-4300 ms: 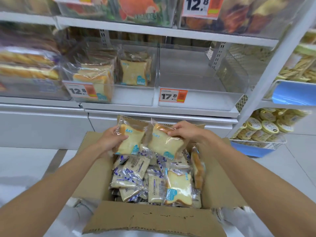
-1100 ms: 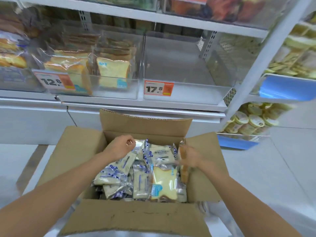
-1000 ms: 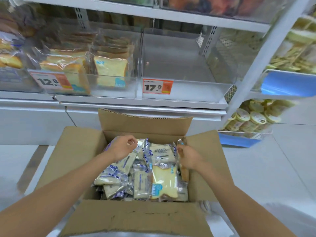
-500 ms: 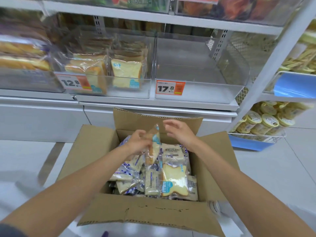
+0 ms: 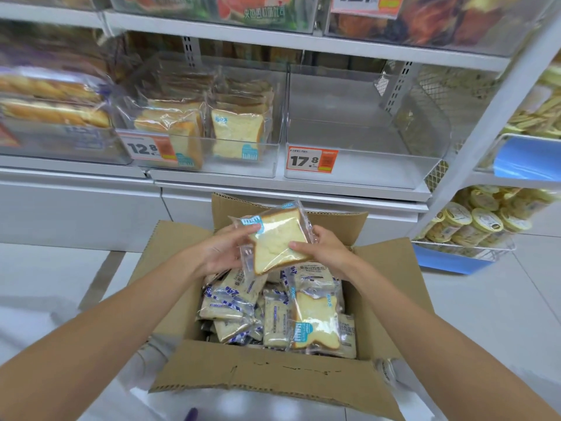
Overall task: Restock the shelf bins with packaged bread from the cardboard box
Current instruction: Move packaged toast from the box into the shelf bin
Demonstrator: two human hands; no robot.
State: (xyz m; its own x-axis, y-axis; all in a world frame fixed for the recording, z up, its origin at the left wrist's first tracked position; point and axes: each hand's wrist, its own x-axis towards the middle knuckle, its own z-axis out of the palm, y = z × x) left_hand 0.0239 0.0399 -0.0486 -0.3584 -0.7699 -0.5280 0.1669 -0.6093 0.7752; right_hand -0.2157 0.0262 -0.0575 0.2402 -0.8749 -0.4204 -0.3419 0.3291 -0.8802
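Observation:
A clear-wrapped bread slice pack (image 5: 274,238) with a blue label hangs above the open cardboard box (image 5: 267,378). My left hand (image 5: 223,252) grips its left edge and my right hand (image 5: 323,249) grips its right edge. Inside the box lie several more bread packs (image 5: 273,311), some with blue-and-white wrappers. On the shelf, the clear bin (image 5: 218,165) marked 12.8 holds upright bread packs (image 5: 235,133). The clear bin (image 5: 364,174) marked 17.8 to its right has nothing in it.
The box stands on a pale tiled floor (image 5: 485,299) before the white shelf unit. A wire basket of yellow-lidded tubs (image 5: 473,223) sits low at the right. Long bread loaves (image 5: 45,101) fill the bin at far left. Upper shelf bins hold other packaged goods.
Both hands came up out of the box with one bread pack. Half a second ago my left hand held it edge-on; now it faces me flat, held by both hands.

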